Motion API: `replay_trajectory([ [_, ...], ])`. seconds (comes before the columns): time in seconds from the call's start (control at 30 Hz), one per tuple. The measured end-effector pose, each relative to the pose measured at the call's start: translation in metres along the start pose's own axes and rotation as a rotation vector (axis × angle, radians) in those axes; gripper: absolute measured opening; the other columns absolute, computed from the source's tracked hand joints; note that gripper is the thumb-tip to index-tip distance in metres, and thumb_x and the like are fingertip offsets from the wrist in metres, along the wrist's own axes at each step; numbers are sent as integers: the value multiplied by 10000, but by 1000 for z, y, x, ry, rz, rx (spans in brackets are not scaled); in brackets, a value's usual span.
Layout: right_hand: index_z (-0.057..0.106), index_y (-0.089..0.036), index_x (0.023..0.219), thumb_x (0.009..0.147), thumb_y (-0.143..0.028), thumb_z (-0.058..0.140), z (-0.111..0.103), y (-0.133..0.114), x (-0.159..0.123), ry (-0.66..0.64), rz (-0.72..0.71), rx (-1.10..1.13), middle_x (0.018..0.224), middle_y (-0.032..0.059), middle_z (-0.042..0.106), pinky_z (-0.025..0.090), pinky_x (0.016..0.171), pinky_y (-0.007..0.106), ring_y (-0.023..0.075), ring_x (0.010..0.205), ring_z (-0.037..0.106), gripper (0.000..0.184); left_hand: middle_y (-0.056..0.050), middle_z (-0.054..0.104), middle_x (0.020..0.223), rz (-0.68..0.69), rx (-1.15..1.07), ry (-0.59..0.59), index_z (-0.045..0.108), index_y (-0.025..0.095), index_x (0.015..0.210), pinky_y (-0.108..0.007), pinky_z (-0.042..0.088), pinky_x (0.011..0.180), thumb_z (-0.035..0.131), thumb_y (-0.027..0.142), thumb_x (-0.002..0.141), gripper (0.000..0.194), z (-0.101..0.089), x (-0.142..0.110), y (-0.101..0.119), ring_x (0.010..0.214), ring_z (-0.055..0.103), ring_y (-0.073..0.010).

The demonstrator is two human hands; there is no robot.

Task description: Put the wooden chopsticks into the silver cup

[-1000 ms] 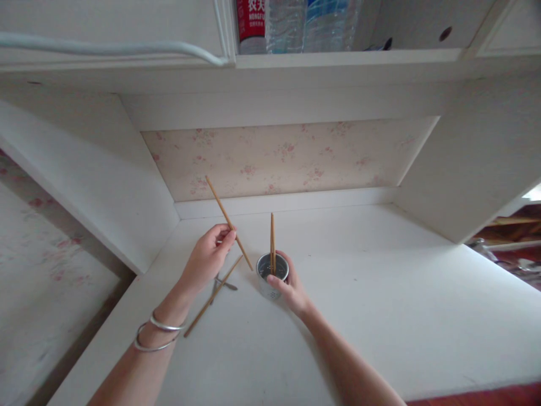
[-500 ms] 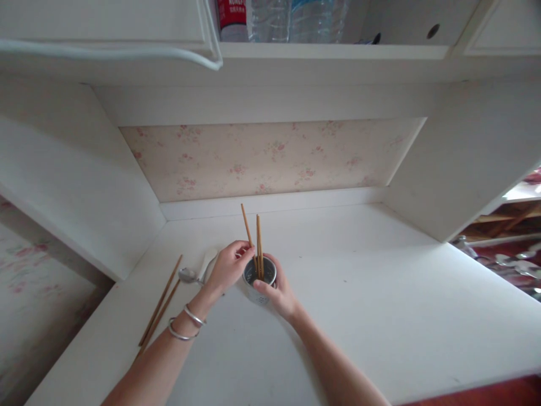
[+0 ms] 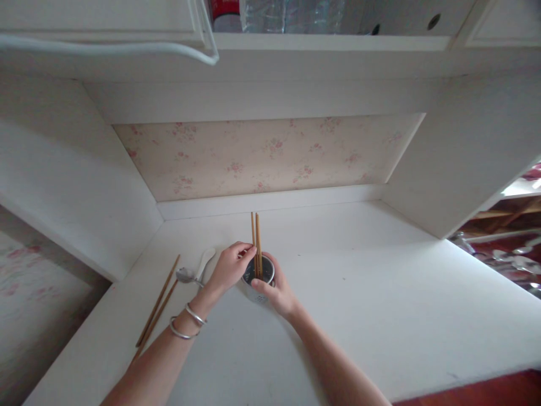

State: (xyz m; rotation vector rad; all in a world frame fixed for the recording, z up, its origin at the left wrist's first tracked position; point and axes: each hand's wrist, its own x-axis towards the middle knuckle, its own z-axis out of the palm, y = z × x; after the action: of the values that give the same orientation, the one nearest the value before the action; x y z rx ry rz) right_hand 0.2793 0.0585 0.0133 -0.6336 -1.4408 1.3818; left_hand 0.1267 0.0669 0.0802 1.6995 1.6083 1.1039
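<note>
A metal utensil holder (image 3: pixel 259 297) with small holes in its side stands in the grip of my right hand (image 3: pixel 279 290), thumb at the near rim and fingers round the far side. My left hand (image 3: pixel 232 264) pinches a wooden chopstick (image 3: pixel 253 225) whose lower end is inside the holder. Close beside it, more chopsticks (image 3: pixel 259 237) stand upright in the holder. Left of my left hand lie a metal spoon (image 3: pixel 185 275) and a white spoon (image 3: pixel 205 259), both partly hidden by that hand. Two loose chopsticks (image 3: pixel 158 304) rest further left, one partly behind my forearm.
All this is on a white countertop (image 3: pixel 359 304) walled by side panels, with a floral back panel (image 3: pixel 270 152). Overhead is an open cupboard with clear plastic bottles (image 3: pixel 291 16) and an open cabinet door (image 3: pixel 101 25). Shelves with metal items (image 3: pixel 518 262) are at the right.
The chopstick in my left hand has gone from leaning left to nearly upright, closer to the others, and its top sits lower. My right hand keeps its hold on the holder.
</note>
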Motion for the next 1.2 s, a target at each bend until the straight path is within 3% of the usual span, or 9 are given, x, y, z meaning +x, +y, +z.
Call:
replay_trajectory([
  [0.2,455,-235,1321,754,-381,755,-1,2,0,-2,10,1,1215,71,623,440,953,389,243,1078,586,658,-39,714,908,90,77,43,715,190,872,-262,494,753,512,438,895,322,-3,2,2,829,661,-175],
  [0.87,445,-235,1342,750,-401,751,-3,2,0,2,26,-42,1227,79,623,427,980,422,263,1111,578,687,-26,701,888,80,68,-40,734,205,837,-278,477,801,485,419,916,337,-1,-2,1,856,648,-176],
  [0.97,446,-244,1344,755,-401,750,-3,0,0,-11,33,-30,1242,76,615,417,998,430,266,1131,571,681,-50,698,1031,63,-45,-67,732,193,947,-293,472,903,471,432,924,354,-2,-6,0,977,641,-189],
  [1.07,454,-256,1329,761,-394,752,-3,-2,0,-28,21,-16,1253,68,612,407,1012,432,265,1147,563,656,-70,626,1268,-28,-203,-70,655,182,1175,-316,402,1054,473,466,923,421,-1,-21,-2,1201,557,-207],
  [1.2,446,-268,1325,782,-382,738,-5,-1,0,-51,35,29,1261,62,610,411,1015,425,254,1148,568,627,-77,464,1466,-114,-439,-103,321,213,1476,-353,372,1106,563,475,883,692,9,-50,-13,1341,439,-232],
])
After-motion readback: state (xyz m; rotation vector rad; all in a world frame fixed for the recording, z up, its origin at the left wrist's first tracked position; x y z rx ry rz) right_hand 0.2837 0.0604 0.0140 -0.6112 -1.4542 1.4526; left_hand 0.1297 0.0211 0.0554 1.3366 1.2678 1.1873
